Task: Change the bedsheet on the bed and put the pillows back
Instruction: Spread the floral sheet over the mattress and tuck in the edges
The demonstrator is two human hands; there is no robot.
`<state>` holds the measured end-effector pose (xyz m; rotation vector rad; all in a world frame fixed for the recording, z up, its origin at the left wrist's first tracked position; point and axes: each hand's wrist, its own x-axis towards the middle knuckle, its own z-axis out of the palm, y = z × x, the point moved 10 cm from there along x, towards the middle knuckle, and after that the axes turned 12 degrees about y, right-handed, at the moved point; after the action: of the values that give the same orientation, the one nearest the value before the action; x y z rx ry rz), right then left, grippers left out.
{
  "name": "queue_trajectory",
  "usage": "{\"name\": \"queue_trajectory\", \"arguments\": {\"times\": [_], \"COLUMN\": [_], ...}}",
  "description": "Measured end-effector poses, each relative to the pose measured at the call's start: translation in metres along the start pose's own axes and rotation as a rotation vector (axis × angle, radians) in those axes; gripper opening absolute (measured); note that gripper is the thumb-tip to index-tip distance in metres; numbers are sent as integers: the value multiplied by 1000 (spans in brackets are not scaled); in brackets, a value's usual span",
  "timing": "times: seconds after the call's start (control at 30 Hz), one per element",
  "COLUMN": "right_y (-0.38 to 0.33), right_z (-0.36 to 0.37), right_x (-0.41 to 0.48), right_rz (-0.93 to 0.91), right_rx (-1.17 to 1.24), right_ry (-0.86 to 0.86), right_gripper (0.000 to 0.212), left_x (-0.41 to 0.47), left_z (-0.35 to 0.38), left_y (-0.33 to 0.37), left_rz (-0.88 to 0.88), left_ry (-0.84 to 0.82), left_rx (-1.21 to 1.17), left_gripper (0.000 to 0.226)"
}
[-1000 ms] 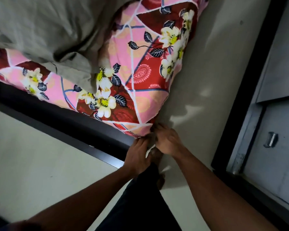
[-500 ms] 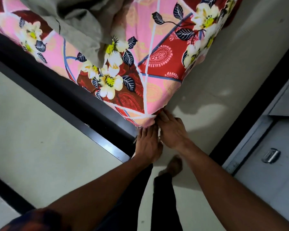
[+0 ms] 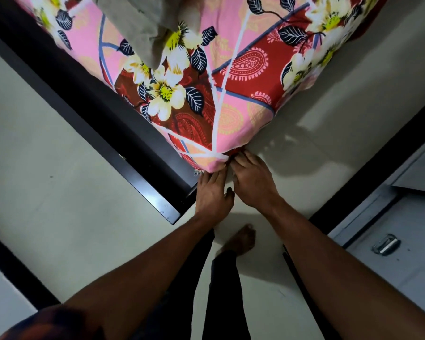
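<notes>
A pink and red floral bedsheet [image 3: 233, 94] covers the mattress corner that points toward me. My left hand [image 3: 212, 192] lies flat with straight fingers pushed under the sheet's corner, fingertips hidden by the fabric. My right hand [image 3: 253, 182] is beside it, touching it, with its fingers curled onto the sheet's edge at the corner tip. A crumpled grey cloth [image 3: 138, 25] lies on the bed at the top. No pillow is plainly visible.
The black bed frame [image 3: 103, 111] runs diagonally along the left of the mattress. A grey metal cabinet [image 3: 402, 229] with a chrome handle [image 3: 385, 246] stands at the right. My bare foot [image 3: 241, 239] is on the pale floor below my hands.
The view has swung closer to the bed corner. My left hand went from gripping the corner to lying flat with its fingers under it. My right hand stayed on the corner.
</notes>
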<state>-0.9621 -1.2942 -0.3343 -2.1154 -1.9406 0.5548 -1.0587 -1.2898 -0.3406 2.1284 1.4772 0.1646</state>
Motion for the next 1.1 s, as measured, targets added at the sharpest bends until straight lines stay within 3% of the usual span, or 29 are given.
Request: {"name": "queue_trajectory", "arguments": {"times": [0.17,0.23,0.33,0.6,0.77,0.87,0.97,1.1], "right_y": [4,1,-3,6,11,29,38,47], "right_z": [11,10,4,2,-20,-40,-43,-43], "right_x": [-5,-4,2,15,14,4,4,28], "right_rz": [37,60,43,-44,-53,19,-9,-25], "right_rx": [-124,-100,-90,3,154,140,76,55], "right_ry": [-94,-66,27,40,208,325,315,256], "right_gripper": [62,64,50,31,31,42,47,32], "left_x": [-19,-35,-35,-8,11,10,11,16], "left_z": [-16,-14,2,15,19,22,21,21], "left_y": [-2,4,9,9,17,19,20,14], "left_rz": [107,190,237,30,-256,-378,-505,-577], "left_ry": [-22,-31,-93,-79,-72,-107,-122,-130], "left_rx": [20,67,187,246,119,83,10,-83], "left_gripper": [67,66,78,85,77,84,82,75]}}
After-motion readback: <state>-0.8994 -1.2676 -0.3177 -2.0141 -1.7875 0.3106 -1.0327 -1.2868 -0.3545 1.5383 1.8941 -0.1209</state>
